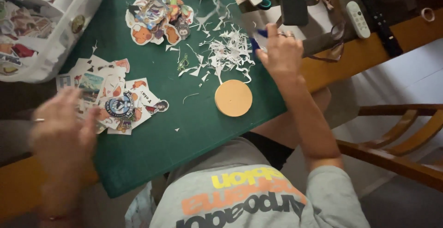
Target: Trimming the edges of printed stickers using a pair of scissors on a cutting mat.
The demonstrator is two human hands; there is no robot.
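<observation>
- Reaching over the far edge of the green mat (184,131), the right hand (282,53) is pinching a small blue thing (256,42) between fingers and thumb; what the thing is cannot be told.
- Paper scraps (228,48) are lying just left of that hand, and a tan disc (233,98) is sitting below it on the mat.
- The left hand (62,126) is hovering blurred, fingers loosely spread and holding nothing, beside a pile of stickers (115,99).
</observation>
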